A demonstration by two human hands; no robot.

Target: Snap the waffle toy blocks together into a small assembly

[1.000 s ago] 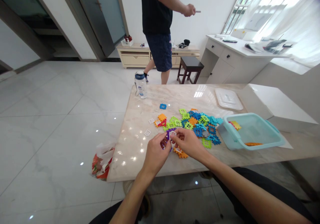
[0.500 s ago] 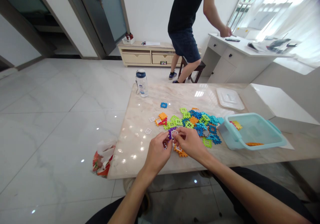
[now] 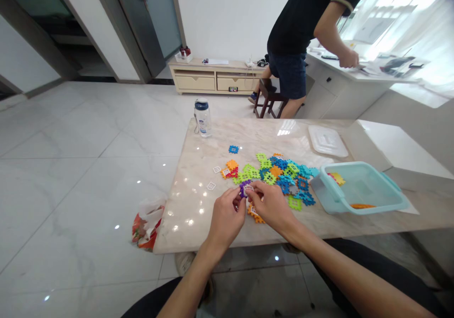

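Purple plastic is showing between the two hands: a small purple tile (image 3: 243,189) with a white window piece (image 3: 248,187) at its top is being pinched just above the near edge of the marble table (image 3: 191,204). The left hand (image 3: 227,216) is closing its grip on the tile's left side, thumb and forefinger clenched on it, while the right hand (image 3: 271,204) is grasping the white window piece and the tile's right edge with its fingertips. An orange tile (image 3: 256,215) is lying on the table right under the right hand. Judging by its looks, the purple tile is light, stiff and toothed at the rim, so it is likely best held by its notched edges rather than its thin open middle, and the tiny white insert seems easy to drop or bend. Beyond the hands, a heap of coloured tiles (image 3: 280,174) is spreading toward a pale blue bin (image 3: 362,188), with two loose white window pieces (image 3: 213,177) to the left. A water bottle (image 3: 203,118) is standing at the far corner, and another person (image 3: 305,39) is leaning over a white desk (image 3: 354,79) behind.
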